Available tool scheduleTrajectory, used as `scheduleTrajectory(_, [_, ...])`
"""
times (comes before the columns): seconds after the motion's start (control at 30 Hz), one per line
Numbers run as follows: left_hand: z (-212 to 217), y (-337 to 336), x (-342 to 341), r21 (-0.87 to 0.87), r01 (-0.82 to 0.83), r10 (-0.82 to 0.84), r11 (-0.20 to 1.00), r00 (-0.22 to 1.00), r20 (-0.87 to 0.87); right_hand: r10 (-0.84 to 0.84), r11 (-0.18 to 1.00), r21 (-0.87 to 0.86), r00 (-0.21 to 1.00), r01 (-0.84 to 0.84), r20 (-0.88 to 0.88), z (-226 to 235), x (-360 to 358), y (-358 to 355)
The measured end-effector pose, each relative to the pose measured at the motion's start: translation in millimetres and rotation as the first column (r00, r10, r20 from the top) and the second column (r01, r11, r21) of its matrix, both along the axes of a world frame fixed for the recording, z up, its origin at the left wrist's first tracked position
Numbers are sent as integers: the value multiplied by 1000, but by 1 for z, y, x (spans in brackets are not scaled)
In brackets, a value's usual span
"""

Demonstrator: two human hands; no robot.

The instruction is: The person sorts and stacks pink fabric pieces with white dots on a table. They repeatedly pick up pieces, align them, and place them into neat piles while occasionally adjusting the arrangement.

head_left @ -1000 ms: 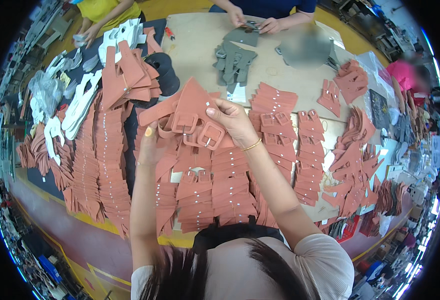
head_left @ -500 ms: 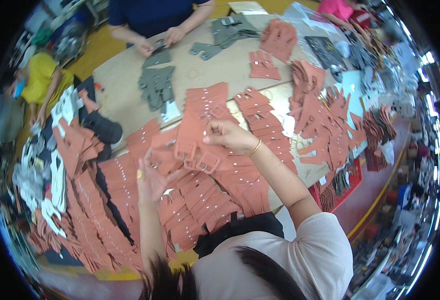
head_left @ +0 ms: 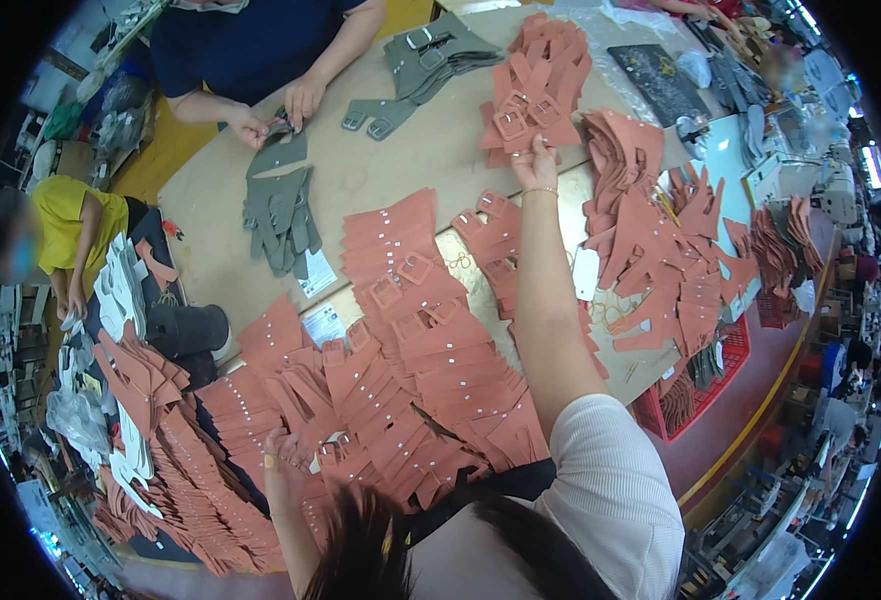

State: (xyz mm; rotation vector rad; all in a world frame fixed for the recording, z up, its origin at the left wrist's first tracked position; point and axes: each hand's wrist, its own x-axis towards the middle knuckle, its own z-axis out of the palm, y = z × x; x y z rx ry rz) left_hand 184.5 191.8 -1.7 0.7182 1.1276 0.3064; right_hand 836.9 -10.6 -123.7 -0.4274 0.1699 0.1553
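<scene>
Straps (head_left: 431, 390) in terracotta leather lie fanned in overlapping rows nearest me, each with a small metal stud, covering the near part of the tabletop (head_left: 411, 165). My left hand (head_left: 286, 475) rests on the near edge of these rows, fingers curled on a strap end (head_left: 326, 455); I cannot tell whether the grip is closed on it or only pressing. To the left, more straps and white pieces (head_left: 121, 290) spill over the table edge, with a black roll (head_left: 186, 328) beside them.

My right arm stretches far across the rows. My right hand (head_left: 536, 165) has its grip pinched on the lower edge of a buckle piece (head_left: 511, 125) that belongs to a heap of buckled straps (head_left: 536, 80) at the far side. Right of the arm sits a loose pile of cut shapes (head_left: 661, 240) in the same colour, and a red basket (head_left: 701, 375) stands at the table edge.

Farther off, grey straps (head_left: 281, 215) lie in a stack, and another person's hands (head_left: 281, 110) work a grey piece across the tabletop.
</scene>
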Motion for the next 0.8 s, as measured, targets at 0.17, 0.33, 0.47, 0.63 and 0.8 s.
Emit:
scheduleTrajectory(0.17, [-1,1,-37,-75,-113,114,991,993,18,-110,990,-126,903,62,-415,-59,36,-10])
scheduleTrajectory(0.33, [18,-13,-32,-65,-168,168,984,986,-6,-33,960,-257,874,-107,-485,13,15,-15])
scheduleTrajectory(0.47, [29,-26,-19,-23,-47,46,999,997,-59,226,887,-331,927,-323,-299,66,-52,-17])
scheduleTrajectory(0.63, [28,-38,-23,-22,1,-1,1000,1000,-20,727,-10,-963,659,-268,-191,83,-170,-20])
scheduleTrajectory(0.8, [15,-52,-30,-23,68,-66,997,996,65,812,-334,-885,576,324,-96,72,-243,-8])
